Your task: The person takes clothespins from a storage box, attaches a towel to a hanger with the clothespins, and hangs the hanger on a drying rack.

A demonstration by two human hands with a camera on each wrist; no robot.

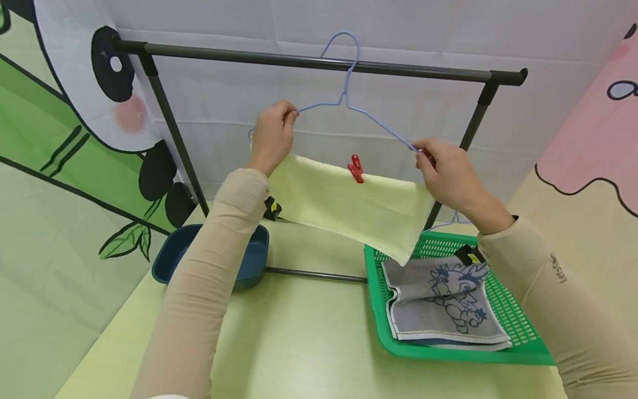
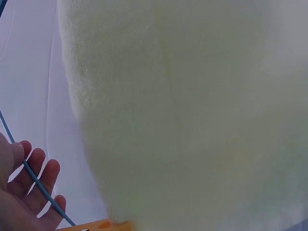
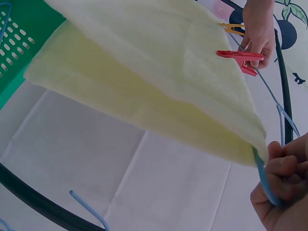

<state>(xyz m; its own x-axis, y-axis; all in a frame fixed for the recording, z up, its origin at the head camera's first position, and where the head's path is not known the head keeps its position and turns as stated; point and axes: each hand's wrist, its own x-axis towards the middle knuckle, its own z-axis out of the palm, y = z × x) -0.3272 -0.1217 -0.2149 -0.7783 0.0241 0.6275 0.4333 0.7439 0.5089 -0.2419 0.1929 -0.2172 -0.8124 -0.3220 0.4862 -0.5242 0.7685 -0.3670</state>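
A blue wire hanger (image 1: 369, 116) has its hook over the rack's bar (image 1: 239, 57). My left hand (image 1: 273, 136) pinches its left shoulder, thumb against the wire (image 2: 33, 177) in the left wrist view. With bent fingers, my right hand (image 1: 446, 173) grips the right end. A pale yellow towel (image 1: 344, 208) hangs folded over the hanger's lower part, which it mostly hides. One red clothespin (image 1: 356, 169) sits at the towel's top fold. An orange clothespin (image 3: 232, 29) is clipped near my left hand, seen in the right wrist view.
A green basket (image 1: 376, 310) at the right holds folded grey cloths (image 1: 443, 305) with a printed drawing. The dark blue basin (image 1: 256, 257) stands at the left behind my forearm. Another blue hanger (image 1: 454, 219) shows behind the basket. Black rack legs (image 1: 174, 130) flank the towel.
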